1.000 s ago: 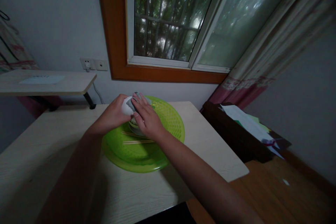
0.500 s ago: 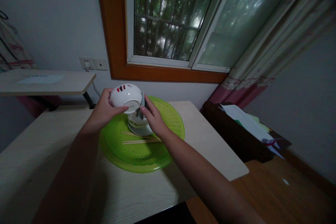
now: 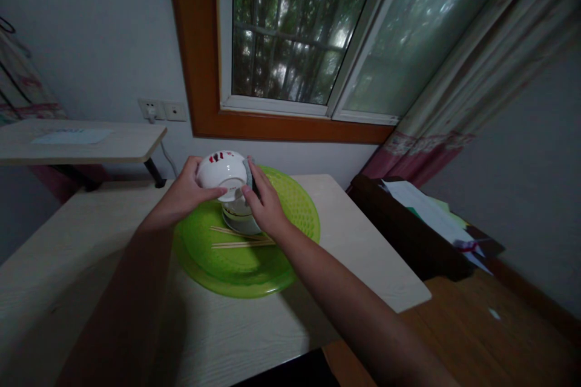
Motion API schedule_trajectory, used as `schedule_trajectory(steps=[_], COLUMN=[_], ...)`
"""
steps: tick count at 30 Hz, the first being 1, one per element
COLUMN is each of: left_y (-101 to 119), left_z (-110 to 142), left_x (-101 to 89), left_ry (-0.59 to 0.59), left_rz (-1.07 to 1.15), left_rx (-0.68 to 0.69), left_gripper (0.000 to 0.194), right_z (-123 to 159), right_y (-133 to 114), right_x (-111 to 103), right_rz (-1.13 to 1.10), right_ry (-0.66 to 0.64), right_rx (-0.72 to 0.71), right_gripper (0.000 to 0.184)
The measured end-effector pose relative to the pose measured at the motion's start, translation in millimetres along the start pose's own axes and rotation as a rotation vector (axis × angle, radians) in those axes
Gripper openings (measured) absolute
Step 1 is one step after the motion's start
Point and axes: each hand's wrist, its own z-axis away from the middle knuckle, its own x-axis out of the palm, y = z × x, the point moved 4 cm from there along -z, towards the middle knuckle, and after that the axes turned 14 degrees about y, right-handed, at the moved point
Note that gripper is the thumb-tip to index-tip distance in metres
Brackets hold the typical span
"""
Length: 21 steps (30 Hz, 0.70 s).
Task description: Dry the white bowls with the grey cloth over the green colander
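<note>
A white bowl [image 3: 223, 170] with red and black marks is tilted on its side above a green tray [image 3: 245, 287], its base facing me. My left hand [image 3: 186, 192] grips its left side, thumb near the base. On the bowl's right side, my right hand [image 3: 264, 196] presses a grey cloth [image 3: 248, 172] against the rim, fingers closed over it. Behind and below stand stacked bowls [image 3: 238, 211] on a white plate [image 3: 242, 227], partly hidden by the hands. Several wooden chopsticks [image 3: 240, 244] lie on the tray in front of the plate.
The tray rests on a pale wooden table [image 3: 363, 248]. A raised shelf [image 3: 113, 142] with a paper sheet stands at the left. Behind are a wall and a window [image 3: 308, 30]. Papers [image 3: 426, 211] lie on a dark piece of furniture at the right, beyond the table's edge.
The bowl and both hands have shifted slightly to the right and down. The cloth has moved a little along the bowl's rim. Tray, chopsticks and stacked bowls look unmoved.
</note>
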Motion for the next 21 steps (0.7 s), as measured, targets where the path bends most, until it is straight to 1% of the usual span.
schedule_trajectory(steps=[3,8,11,14,16,21], left_y=[-0.4,10.1,15.9,12.8,6.8,-8.1], left_z=[1.4,7.6,10.8,8.9,5.2,-2.3], left_x=[2.1,6.9,8.2,7.1,6.1,6.3], left_ry=[-0.059,-0.098,-0.121,-0.135,-0.117,-0.01], left_rz=[-0.059,-0.238,-0.25,-0.174,-0.086,0.205], left_rx=[0.012,0.111,0.118,0.075,0.037,-0.077], left_gripper=[0.07,0.06,0.06,0.058,0.059,0.062], right_z=[-0.1,2.8,5.1,6.8,7.1,4.5], right_y=[-11.9,-25.4,-32.2,-37.9,-39.9,-35.4], right_x=[-0.6,2.8,4.2,5.9,6.6,6.0], right_rz=[0.036,0.072,0.102,0.136,0.147,0.127], right_ry=[-0.048,-0.122,-0.155,-0.209,-0.224,-0.171], right_rx=[-0.083,-0.237,-0.305,-0.35,-0.367,-0.316], right_gripper=[0.061,0.06,0.058,0.057,0.057,0.059])
